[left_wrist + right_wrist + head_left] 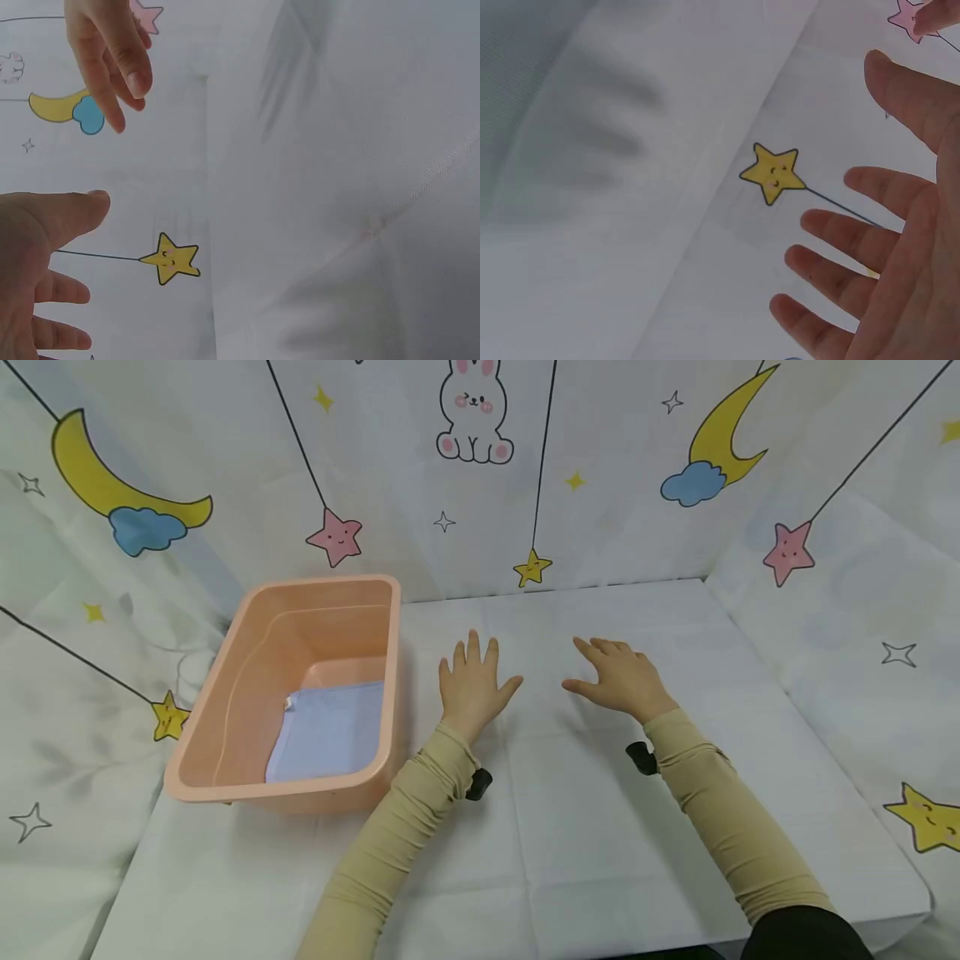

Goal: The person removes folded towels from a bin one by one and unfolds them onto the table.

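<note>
My left hand (472,692) hovers over the white table with fingers spread, a little right of the peach plastic basin (281,792). My right hand (621,679) hangs farther right above the table, its fingers extended toward the left hand. Neither hand touches anything. A folded light-blue cloth (330,731) lies inside the basin, with a small white tag at its corner. In the left wrist view the left hand (45,255) shows its thumb and some fingers; in the right wrist view the right hand (900,247) shows its palm side and separated fingers.
The white-covered table (600,860) meets a white patterned curtain (615,543) at the back and sides. The basin stands at the table's left. A small black wrist device (478,784) sits on the left sleeve, and another black device (641,757) on the right.
</note>
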Tool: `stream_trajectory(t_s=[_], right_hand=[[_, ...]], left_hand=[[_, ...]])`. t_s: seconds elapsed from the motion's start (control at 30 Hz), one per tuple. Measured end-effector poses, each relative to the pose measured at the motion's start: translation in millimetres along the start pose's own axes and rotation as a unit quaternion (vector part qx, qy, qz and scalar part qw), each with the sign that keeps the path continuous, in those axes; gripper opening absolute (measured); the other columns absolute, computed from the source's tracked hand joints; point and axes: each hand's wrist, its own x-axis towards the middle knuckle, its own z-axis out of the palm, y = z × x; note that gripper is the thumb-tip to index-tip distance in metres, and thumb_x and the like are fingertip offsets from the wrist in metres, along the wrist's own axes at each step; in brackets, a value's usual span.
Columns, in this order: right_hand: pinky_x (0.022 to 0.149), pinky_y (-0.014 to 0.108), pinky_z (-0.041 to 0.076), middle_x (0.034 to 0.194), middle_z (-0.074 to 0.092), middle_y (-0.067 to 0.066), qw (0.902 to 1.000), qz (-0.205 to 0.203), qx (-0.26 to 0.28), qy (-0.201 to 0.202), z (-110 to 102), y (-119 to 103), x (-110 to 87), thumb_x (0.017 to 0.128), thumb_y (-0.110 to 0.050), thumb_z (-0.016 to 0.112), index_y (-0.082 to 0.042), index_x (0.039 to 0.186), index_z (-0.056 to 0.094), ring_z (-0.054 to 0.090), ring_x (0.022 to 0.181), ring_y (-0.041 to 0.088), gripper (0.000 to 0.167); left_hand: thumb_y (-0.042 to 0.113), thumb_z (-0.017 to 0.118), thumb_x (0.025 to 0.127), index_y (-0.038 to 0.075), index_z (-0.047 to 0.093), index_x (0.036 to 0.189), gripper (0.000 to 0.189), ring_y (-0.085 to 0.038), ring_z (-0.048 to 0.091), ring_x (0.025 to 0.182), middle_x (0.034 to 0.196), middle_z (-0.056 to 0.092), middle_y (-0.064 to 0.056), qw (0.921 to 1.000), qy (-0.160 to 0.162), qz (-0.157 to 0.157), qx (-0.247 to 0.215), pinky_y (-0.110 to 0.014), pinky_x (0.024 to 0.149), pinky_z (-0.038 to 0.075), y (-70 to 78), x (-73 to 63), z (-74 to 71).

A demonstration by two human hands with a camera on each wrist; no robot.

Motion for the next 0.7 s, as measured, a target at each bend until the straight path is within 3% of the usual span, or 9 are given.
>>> stream_trajectory(t_s=[0.13,0.33,0.5,0.7], right_hand=[[0.099,0.063,0.035,0.143,0.040,0.020,0.9999,0.000,-0.002,-0.012,-5,-5,0.0,0.087,-0.052,0.054,-0.012,0.143,0.037,0.039,0.129,0.043,0.070],[0.087,0.057,0.046,0.135,0.050,0.022,0.9996,0.008,0.010,-0.024,-13,-12,4.4,0.090,-0.046,0.054,-0.010,0.138,0.044,0.053,0.116,0.041,0.061],[0.086,0.055,0.047,0.134,0.051,0.021,0.9994,0.008,0.019,-0.028,-16,-18,5.1,0.090,-0.044,0.054,-0.010,0.137,0.045,0.055,0.115,0.039,0.059],[0.086,0.055,0.047,0.134,0.051,0.021,0.9992,0.005,0.022,-0.034,-21,-27,3.8,0.091,-0.043,0.054,-0.009,0.137,0.045,0.054,0.116,0.038,0.058]], left_hand=[[0.057,0.051,0.088,0.014,0.043,0.138,0.067,-0.037,0.044,0.128,0.146,0.038,-0.016,0.9998,0.017,0.010,0.004,-0.053,0.098,0.042,-0.4,-1.5,-1.6],[0.050,0.056,0.088,0.009,0.056,0.125,0.056,-0.036,0.060,0.107,0.137,0.048,-0.018,0.9986,0.049,0.019,0.002,-0.045,0.076,0.053,-2.5,-2.9,-5.8],[0.048,0.056,0.088,0.008,0.056,0.124,0.053,-0.032,0.064,0.095,0.137,0.047,-0.018,0.9989,0.044,0.018,-0.004,-0.042,0.069,0.054,-2.1,-7.6,-10.5],[0.047,0.055,0.089,0.009,0.052,0.128,0.054,-0.032,0.063,0.098,0.139,0.045,-0.018,0.9995,0.022,0.017,-0.013,-0.042,0.071,0.054,0.2,-11.5,-15.1]])
